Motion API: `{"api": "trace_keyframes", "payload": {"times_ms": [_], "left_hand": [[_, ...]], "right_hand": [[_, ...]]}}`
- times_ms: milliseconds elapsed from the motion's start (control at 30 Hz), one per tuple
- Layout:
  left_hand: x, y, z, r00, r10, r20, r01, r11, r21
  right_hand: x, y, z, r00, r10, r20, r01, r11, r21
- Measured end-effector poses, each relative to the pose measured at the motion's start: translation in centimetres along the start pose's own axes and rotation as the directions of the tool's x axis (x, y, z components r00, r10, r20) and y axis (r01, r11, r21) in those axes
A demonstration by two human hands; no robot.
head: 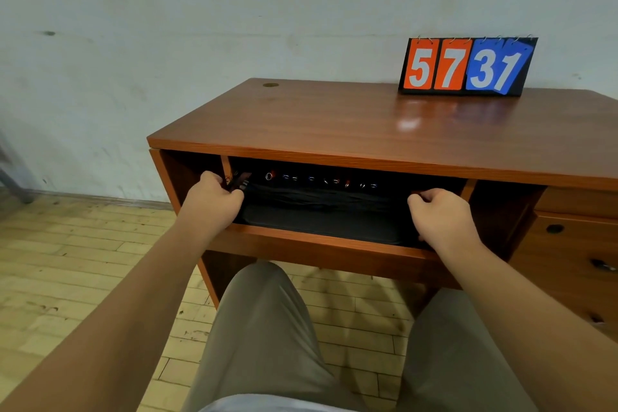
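Observation:
A flat black object (321, 216) lies in the open pull-out tray (311, 239) under the wooden desk top (334, 124). A row of small metal rings (321, 178) runs along its far edge. My left hand (212, 201) reaches into the tray's left end, fingers curled round the object's left corner. At the right end my right hand (441, 214) is curled on the object's edge, its fingertips partly hidden in the dark recess.
A flip scoreboard (466, 67) reading 5 7 3 1 stands at the back right of the desk top. Drawers (575, 244) fill the desk's right side. My legs (267, 328) sit under the tray. A white wall stands behind; wood flooring (83, 261) lies to the left.

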State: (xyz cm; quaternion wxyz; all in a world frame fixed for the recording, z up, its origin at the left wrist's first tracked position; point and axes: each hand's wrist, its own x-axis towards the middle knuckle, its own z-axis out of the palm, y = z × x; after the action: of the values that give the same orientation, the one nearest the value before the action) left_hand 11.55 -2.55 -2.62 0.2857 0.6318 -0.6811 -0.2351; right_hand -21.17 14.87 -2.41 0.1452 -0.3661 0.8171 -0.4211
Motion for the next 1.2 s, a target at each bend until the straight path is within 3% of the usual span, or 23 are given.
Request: {"api": "trace_keyframes", "payload": {"times_ms": [100,167,267,400,467,533,667,867,1200], "left_hand": [[-1.0,-0.3,0.1,0.998,0.042,-0.056,-0.040,0.999,0.030],[-2.1,-0.5,0.5,0.987,0.104,-0.124,-0.086,0.986,0.143],[-4.7,-0.5,1.2,0.931,0.315,-0.183,-0.263,0.929,0.261],[-7.3,0.7,1.6,0.835,0.543,0.087,-0.550,0.819,0.161],[-8.2,1.3,1.9,0.745,0.631,0.216,-0.662,0.740,0.119],[-8.7,1.7,2.3,0.679,0.689,0.255,-0.726,0.680,0.096],[-8.8,1.6,2.8,0.643,0.727,0.242,-0.763,0.638,0.110],[-9.1,1.2,2.6,0.611,0.771,0.181,-0.791,0.595,0.139],[-7.8,1.0,4.3,0.620,0.779,0.095,-0.783,0.607,0.136]], "right_hand": [[0.1,0.2,-0.2,1.000,-0.020,0.007,0.020,0.998,-0.055],[-0.1,0.5,-0.5,0.999,-0.033,0.015,0.034,0.993,-0.117],[-1.1,0.8,-0.8,0.997,-0.069,0.017,0.071,0.981,-0.178],[-3.1,0.6,-1.1,0.993,-0.120,0.005,0.118,0.974,-0.192],[-4.4,0.2,-1.0,0.977,-0.215,0.001,0.210,0.956,-0.203],[-5.8,-0.1,-0.8,0.941,-0.335,0.054,0.339,0.920,-0.196],[-7.7,0.1,-0.2,0.874,-0.427,0.231,0.478,0.840,-0.257],[-8.1,1.7,0.6,0.862,-0.473,0.184,0.507,0.808,-0.300],[-6.8,1.4,1.0,0.838,-0.510,0.195,0.546,0.782,-0.299]]}}
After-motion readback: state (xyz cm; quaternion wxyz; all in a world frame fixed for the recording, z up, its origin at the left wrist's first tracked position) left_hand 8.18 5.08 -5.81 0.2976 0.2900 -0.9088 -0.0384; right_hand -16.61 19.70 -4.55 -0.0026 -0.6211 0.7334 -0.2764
